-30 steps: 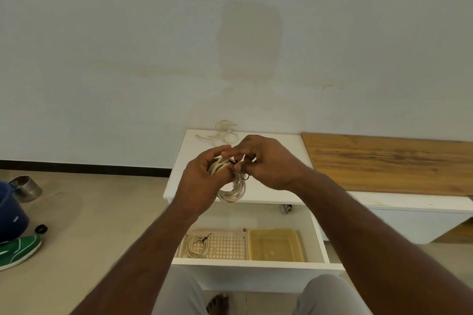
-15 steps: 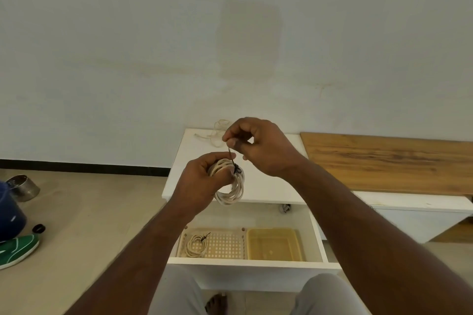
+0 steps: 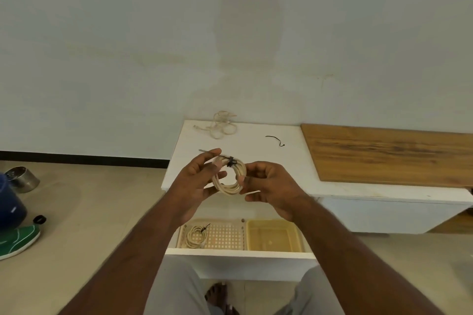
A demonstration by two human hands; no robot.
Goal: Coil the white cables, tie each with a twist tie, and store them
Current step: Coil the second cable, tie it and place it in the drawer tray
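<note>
You have the coiled cable [image 3: 229,176] up in front of you, held between both hands above the front edge of the white counter [image 3: 256,146]. A black tie [image 3: 230,162] is wrapped round the top of the coil, its tail sticking out to the left past your fingers. Your left hand [image 3: 197,181] holds the coil's left side, thumb and fingers loosely curled round it with the tie's tail running under the fingertips. Your right hand [image 3: 268,184] pinches the coil's right side between thumb and fingers.

At the counter's back edge, against the wall, a loose cable [image 3: 220,126] lies in a tangle. A spare black tie [image 3: 276,139] lies further right on the counter, well apart from it. A wooden board [image 3: 389,155] covers the counter's right part.

Below your hands the drawer [image 3: 240,254] stands open. In it, a perforated tray [image 3: 222,235] on the left carries a tied coil [image 3: 195,235] near its left edge; a yellowish tub [image 3: 273,235] sits just beside it on the right.

On the floor at the far left are a green shoe [image 3: 18,240], a blue container [image 3: 9,207] and a metal bowl [image 3: 23,178].
</note>
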